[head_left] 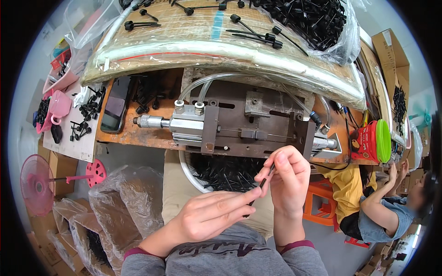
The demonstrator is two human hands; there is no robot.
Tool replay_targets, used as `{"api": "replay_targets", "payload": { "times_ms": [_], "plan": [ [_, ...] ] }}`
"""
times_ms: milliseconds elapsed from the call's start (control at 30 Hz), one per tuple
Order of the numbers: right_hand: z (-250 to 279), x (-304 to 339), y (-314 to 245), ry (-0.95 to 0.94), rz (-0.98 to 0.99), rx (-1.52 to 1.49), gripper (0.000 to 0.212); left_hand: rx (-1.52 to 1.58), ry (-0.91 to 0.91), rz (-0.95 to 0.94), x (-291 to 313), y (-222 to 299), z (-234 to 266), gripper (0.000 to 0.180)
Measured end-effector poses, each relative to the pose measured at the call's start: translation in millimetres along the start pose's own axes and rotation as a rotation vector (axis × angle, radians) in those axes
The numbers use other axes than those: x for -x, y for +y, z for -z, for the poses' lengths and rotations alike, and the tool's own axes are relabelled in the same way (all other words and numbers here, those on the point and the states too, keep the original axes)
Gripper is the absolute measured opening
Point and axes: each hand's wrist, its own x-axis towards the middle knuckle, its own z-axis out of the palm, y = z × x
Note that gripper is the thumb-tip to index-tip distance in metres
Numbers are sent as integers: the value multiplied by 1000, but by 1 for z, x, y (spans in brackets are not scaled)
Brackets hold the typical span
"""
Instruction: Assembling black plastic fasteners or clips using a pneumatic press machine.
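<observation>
My left hand (pixel 207 216) and my right hand (pixel 290 179) meet over my lap, in front of the bench. Between them is a slim black plastic part (pixel 263 183) with a thin stem. The right thumb and fingers pinch its upper end, while the fingers of the left are closed round the lower end and hide most of it. Just beyond my hands stands a dark metal fixture (pixel 271 99) with a silver air cylinder (pixel 188 126) at its left. Below the fixture, a white-rimmed tub (pixel 186 172) holds many black parts (pixel 225 170).
A plastic-wrapped cardboard shelf (pixel 184 39) above the bench carries loose black parts and a large heap. A phone (pixel 115 108) lies at the left, a red tub with green rim (pixel 368 141) at the right. A pink fan (pixel 37 184) stands left; a co-worker (pixel 386 214) sits right.
</observation>
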Motion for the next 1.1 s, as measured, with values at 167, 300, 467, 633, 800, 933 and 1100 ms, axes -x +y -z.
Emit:
{"api": "replay_targets", "payload": {
  "times_ms": [167,300,467,633,800,933,1100],
  "plan": [
    [-1,3,1,-17,-21,-14,22,-24,-23,8,0,2,1,23],
    [-2,4,3,-13,-10,8,22,-42,-31,1,0,4,2,22],
    [-3,5,3,0,2,-2,20,-48,-48,7,-1,5,4,22],
    [-3,7,2,-18,26,4,19,-51,-46,-3,-1,4,4,23],
    [-7,9,0,-41,23,78,25,-62,-35,-3,2,3,3,34],
    [-2,11,2,-78,27,-14,17,-63,-30,-7,2,3,2,33],
    [-6,11,1,-43,33,94,24,-67,-24,-3,3,3,1,33]
  ]
}}
